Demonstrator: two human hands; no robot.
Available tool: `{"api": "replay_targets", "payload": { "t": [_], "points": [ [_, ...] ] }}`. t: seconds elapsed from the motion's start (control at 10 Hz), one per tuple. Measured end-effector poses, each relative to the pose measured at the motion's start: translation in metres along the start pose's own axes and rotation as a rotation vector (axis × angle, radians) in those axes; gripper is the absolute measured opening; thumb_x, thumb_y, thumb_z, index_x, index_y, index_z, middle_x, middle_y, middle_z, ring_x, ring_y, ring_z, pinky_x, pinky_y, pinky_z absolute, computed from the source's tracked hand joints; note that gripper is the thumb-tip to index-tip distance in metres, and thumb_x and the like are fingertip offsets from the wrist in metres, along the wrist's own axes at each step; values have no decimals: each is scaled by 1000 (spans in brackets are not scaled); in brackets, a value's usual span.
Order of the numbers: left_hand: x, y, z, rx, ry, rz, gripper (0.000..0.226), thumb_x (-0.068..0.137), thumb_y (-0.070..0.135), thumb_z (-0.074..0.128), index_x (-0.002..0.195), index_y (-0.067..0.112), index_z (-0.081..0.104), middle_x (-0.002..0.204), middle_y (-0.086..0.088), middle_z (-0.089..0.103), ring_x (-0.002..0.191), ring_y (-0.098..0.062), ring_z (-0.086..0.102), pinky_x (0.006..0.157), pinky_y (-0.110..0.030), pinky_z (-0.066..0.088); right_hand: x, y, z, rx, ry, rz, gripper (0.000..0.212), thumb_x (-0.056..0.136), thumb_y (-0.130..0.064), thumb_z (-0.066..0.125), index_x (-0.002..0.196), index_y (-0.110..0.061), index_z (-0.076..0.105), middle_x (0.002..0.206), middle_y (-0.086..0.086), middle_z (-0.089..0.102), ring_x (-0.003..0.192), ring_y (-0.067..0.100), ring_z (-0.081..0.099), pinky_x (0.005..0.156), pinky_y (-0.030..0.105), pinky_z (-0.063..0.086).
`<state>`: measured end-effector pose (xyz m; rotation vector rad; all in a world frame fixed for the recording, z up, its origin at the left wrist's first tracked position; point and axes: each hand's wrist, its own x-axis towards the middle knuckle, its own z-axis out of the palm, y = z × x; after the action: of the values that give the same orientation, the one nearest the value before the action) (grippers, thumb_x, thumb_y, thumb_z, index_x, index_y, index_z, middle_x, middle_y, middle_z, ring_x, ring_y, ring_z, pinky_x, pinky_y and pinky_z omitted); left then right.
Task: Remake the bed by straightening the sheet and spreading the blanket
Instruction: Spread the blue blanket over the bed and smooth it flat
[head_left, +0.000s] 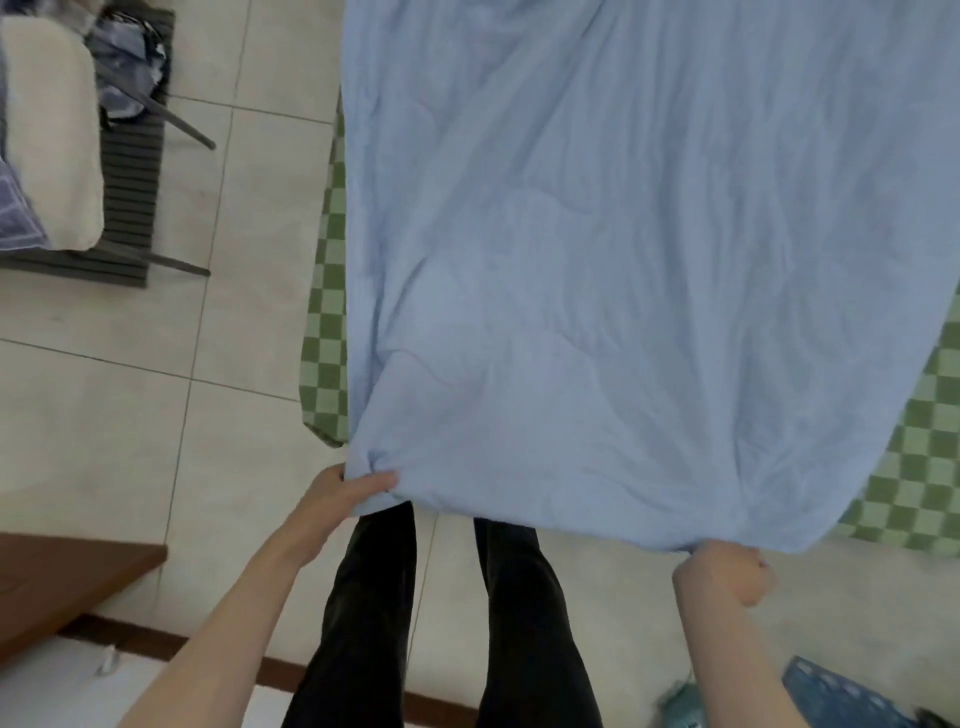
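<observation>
Head cam: both hands holding the near edge of the light blue blanket (597, 260), one at each corner.

Left hand (348, 493) has thumb and fingers curled round a bunched corner; right hand (727, 571) is a closed fist clamped on the other corner. Blanket's soft, quilted, pretty wrinkled, spread over the green checkered sheet (330, 332), which peeks out along both sides. Pale floor tiles (104, 441) underneath, black trousers (363, 623) below.

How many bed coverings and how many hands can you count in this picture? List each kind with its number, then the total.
Blue blanket: 1
Green checked sheet: 1
Hands gripping the blanket's near edge, left hand and right hand: 2
Total: 4
</observation>
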<state>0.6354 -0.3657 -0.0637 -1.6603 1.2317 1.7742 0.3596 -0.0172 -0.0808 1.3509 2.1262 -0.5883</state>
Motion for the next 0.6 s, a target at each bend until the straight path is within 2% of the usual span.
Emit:
{"api": "replay_targets", "payload": {
  "t": [0.1,0.2,0.3,0.4,0.5,0.6],
  "points": [
    [-1,-12,-3,-45,529,53,47,69,58,86,94,21,71,87,4,76,88,-21,71,64,-27,48,-4,18,-6,-598,223,-240,44,107,-31,37,148,-18,46,151,-3,47,137,8,47,105,16,42],
    [1,-16,-5,-5,643,69,61,59,71,77,94,22,64,90,4,70,82,-17,67,58,-28,44,-12,30,13,382,-81,226,46,108,-31,39,147,-6,45,122,7,58,107,20,60,101,30,48],
    [4,-23,-8,65,216,49,59,63,60,89,111,33,67,102,15,75,91,-6,71,67,-18,51,-23,49,52,415,-433,326,78,99,-54,53,156,-8,28,136,18,50,127,33,52,110,50,42],
    [6,-33,-23,220,-141,8,66,67,41,94,125,41,63,116,22,73,107,-1,68,84,-17,52,-33,59,98,472,-676,407,90,88,-65,62,156,-16,28,151,14,39,145,36,36,115,62,31],
    [5,-29,-44,385,-216,13,50,77,32,89,121,37,67,112,17,75,108,-7,68,84,-18,50,-44,56,125,621,-663,286,56,96,-45,64,142,-20,47,144,9,53,130,31,53,105,57,46],
    [-6,-21,-60,448,-201,44,37,82,35,84,117,35,69,111,16,74,104,-7,68,84,-21,50,-59,64,116,638,-369,215,35,93,-35,66,121,-17,54,132,6,62,107,25,63,96,42,55]
  ]
}}
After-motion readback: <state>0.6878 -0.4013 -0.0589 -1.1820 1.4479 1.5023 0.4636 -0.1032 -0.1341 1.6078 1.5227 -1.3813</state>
